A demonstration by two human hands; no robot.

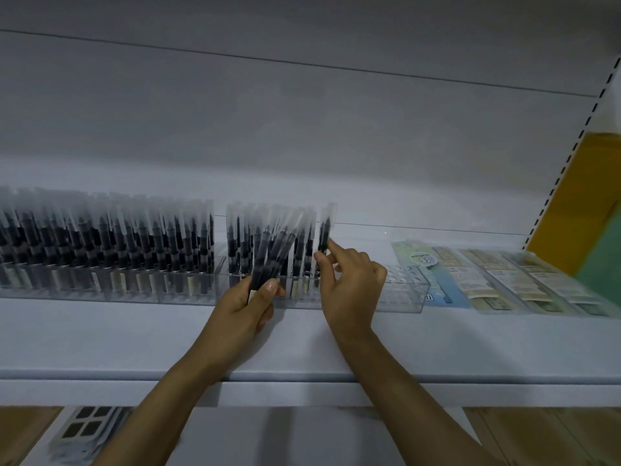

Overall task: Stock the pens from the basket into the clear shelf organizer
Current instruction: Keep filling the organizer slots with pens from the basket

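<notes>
Grip: left hand (247,306) curled tight round bundle of pens (274,253), tilted right | right hand (353,280) pinches single pen (326,230) thumb-forefinger, upright at filled rows' right end in clear organizer (405,302) | open slots rightward, then flat packets (487,280) just beside organizer's edge on shelf (437,348)

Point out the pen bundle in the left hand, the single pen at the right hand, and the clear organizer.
pen bundle (274,255): head view, on the dark barrels midway up.
single pen (324,235): head view, on its dark barrel.
clear organizer (401,304): head view, on the front wall of its right end.
</notes>
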